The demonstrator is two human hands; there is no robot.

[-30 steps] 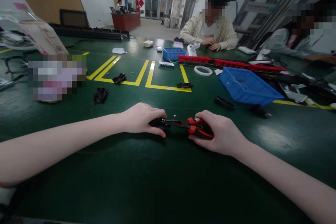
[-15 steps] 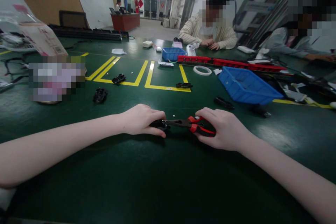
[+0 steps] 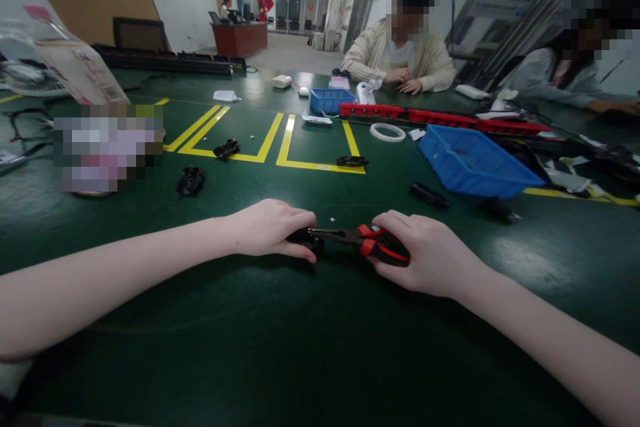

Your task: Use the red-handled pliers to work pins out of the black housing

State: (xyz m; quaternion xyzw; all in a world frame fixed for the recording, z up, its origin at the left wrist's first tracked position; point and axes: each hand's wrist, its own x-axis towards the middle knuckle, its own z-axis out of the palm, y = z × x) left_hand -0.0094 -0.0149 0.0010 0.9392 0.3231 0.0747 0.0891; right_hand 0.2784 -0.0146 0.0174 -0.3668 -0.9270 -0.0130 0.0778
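Left hand (image 3: pixel 267 228) gripped black part (image 3: pixel 299 235); right hand (image 3: pixel 433 255), pliers (image 3: pixel 356 237).
From the hands, blue bin (image 3: pixel 477 175) sat at two o'clock, smaller bin (image 3: pixel 331 105) at twelve, contents unclear.

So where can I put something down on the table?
Biggest bare patch: the green table on the near side of the pliers, between the forearms. A smaller one lies between the yellow tape and the left hand. It's crowded on the right, around the big blue bin.
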